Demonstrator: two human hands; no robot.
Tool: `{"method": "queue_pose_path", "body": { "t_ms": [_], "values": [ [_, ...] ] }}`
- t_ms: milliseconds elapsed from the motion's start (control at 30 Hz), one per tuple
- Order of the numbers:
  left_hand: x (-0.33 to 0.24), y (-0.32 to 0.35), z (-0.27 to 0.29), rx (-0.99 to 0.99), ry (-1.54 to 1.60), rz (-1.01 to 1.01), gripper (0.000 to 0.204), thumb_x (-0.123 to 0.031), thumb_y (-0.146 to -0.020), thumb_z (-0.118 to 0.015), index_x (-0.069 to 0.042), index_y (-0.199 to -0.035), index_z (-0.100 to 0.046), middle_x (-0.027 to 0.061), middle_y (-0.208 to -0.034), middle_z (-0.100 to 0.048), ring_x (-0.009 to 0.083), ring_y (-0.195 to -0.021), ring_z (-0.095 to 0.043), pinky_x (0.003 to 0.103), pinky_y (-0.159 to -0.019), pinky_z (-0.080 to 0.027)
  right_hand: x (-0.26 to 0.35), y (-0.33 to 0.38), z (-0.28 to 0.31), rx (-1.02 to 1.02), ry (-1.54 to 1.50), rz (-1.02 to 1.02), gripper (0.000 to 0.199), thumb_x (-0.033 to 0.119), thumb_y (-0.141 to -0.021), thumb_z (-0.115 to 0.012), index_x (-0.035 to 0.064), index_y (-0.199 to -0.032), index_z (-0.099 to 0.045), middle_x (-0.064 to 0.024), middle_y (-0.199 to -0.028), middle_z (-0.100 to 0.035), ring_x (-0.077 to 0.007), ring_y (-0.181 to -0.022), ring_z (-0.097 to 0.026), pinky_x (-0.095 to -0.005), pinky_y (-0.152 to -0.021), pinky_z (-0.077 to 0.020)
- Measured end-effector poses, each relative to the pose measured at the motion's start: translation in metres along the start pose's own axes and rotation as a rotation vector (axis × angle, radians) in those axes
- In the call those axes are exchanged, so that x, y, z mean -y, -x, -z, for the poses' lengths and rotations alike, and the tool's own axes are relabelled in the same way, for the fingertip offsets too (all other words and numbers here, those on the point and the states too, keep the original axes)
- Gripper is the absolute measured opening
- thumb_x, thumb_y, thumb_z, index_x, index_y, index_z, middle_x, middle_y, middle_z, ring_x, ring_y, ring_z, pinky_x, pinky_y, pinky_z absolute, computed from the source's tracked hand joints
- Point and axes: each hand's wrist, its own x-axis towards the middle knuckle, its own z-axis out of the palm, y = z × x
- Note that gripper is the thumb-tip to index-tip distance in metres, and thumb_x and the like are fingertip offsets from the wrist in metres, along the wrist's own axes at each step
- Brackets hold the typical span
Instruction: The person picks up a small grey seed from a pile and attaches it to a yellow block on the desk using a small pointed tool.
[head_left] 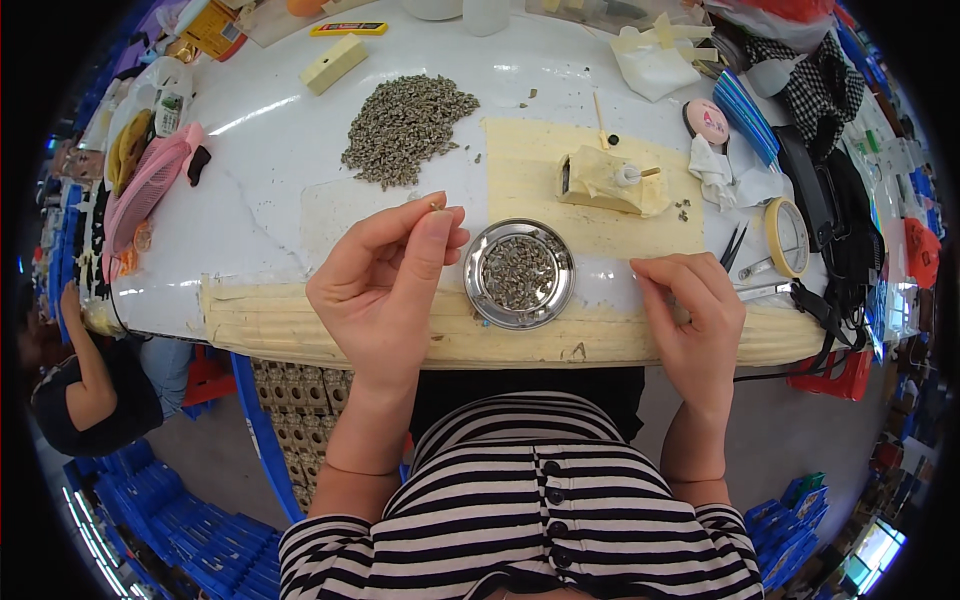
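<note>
My left hand (385,275) is raised just left of a round steel dish (472,292), thumb and forefinger pinched on a tiny metal part (436,206). The dish holds many small grey metal parts (518,272). To the right of the dish, my right hand (692,305) hovers near the table edge with thumb and forefinger pressed together. Whatever lies between those fingertips, if anything, is too small to name. Beyond the dish stands a small block wrapped in masking tape (605,180), with a white nozzle-like piece (628,175) and a thin stick on it.
A large heap of small metal parts (405,125) lies farther back on the white table. Tweezers (735,245), a masking tape roll (787,237) and a black case (803,185) crowd the right side. A pink basket (150,190) stands left; another person (95,395) sits beyond.
</note>
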Motion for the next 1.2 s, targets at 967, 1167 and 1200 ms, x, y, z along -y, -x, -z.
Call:
{"method": "queue_pose_path", "body": {
  "t_ms": [967,1167,1200],
  "values": [
    [-0.003,-0.004,0.046,0.204,-0.803,-0.199,0.009,0.003,-0.086,-0.07,0.002,-0.095,-0.072,0.0082,-0.083,-0.068,0.014,-0.068,-0.065,0.025,-0.062,-0.052,0.045,-0.13,-0.104,0.192,0.447,0.58,0.005,0.004,-0.074,-0.066,0.0053,-0.071,-0.07,-0.0118,-0.076,-0.07,-0.0268,-0.077,-0.069,-0.035,-0.064,-0.0576],
    [-0.006,-0.004,0.048,0.286,-0.992,-0.296,0.011,0.003,-0.083,-0.071,0.002,-0.094,-0.071,0.0089,-0.079,-0.06,0.0206,-0.064,-0.059,0.028,-0.06,-0.049,0.049,-0.132,-0.106,0.207,0.478,0.605,0.004,0.003,-0.073,-0.067,0.0045,-0.071,-0.07,-0.0117,-0.076,-0.069,-0.0265,-0.078,-0.069,-0.0351,-0.065,-0.0579],
    [-0.006,-0.005,0.049,0.297,-1.015,-0.305,0.011,0.003,-0.083,-0.071,0.002,-0.095,-0.071,0.009,-0.079,-0.06,0.0211,-0.064,-0.058,0.029,-0.06,-0.049,0.049,-0.131,-0.105,0.218,0.467,0.599,0.004,0.003,-0.073,-0.066,0.0042,-0.073,-0.07,-0.0114,-0.077,-0.069,-0.0266,-0.079,-0.069,-0.0352,-0.065,-0.0577]
  ]
}}
